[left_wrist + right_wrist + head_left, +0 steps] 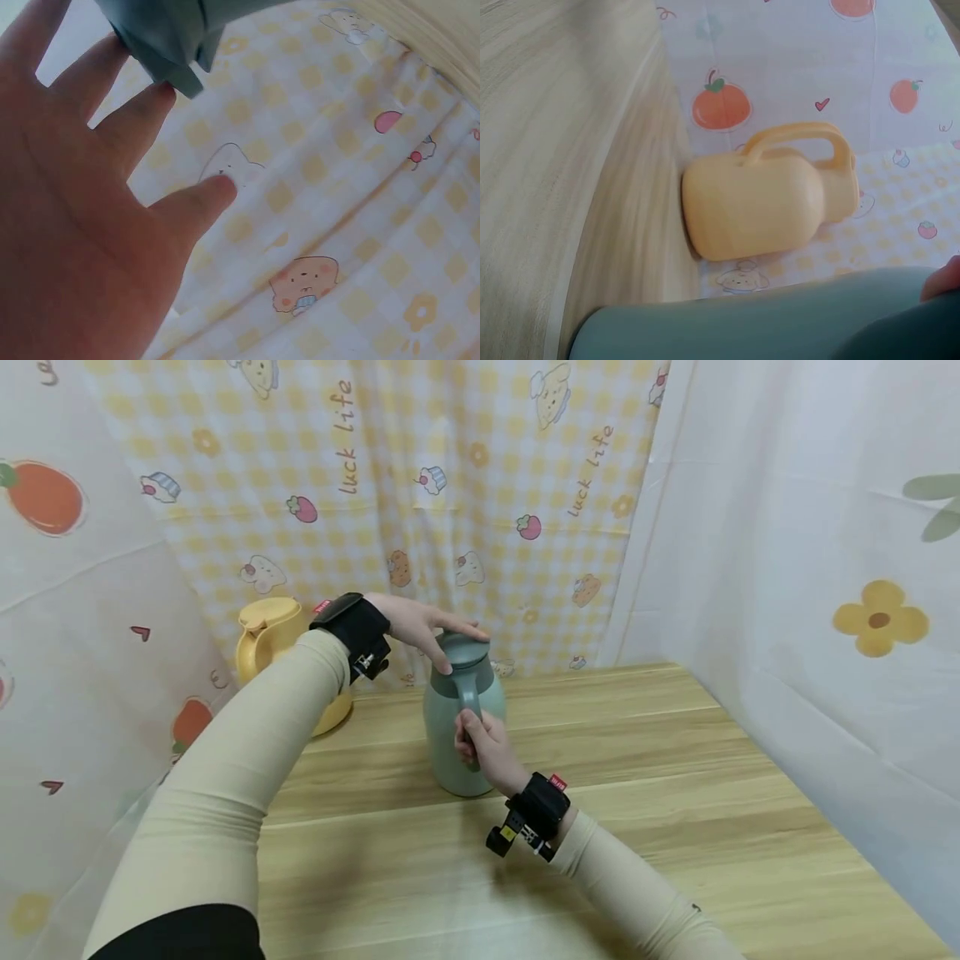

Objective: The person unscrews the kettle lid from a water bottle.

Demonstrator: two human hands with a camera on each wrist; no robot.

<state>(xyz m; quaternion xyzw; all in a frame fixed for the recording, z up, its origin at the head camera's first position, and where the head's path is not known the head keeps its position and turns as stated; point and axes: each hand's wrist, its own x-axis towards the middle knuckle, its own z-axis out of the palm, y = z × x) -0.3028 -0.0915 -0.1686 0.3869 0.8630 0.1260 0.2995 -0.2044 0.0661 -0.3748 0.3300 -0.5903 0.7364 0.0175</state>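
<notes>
A pale green thermos jug [450,739] with a darker grey-green lid [465,650] and handle stands upright on the wooden table. My right hand [487,747] holds the jug's handle [467,689], fingers curled round it. Over the top, my left hand [420,625] lies with spread, fairly straight fingers touching the lid. From the left wrist, the left hand [97,187] shows its fingertips against the grey-green top part [165,37], the thumb apart from it. In the right wrist view the jug's side [742,322] fills the bottom, with only a fingertip [941,279] of the right hand showing.
A yellow jug [754,202] with a loop handle stands at the back left of the table [615,760], partly behind my left forearm in the head view. Printed curtains [480,485] hang behind the table and along both sides.
</notes>
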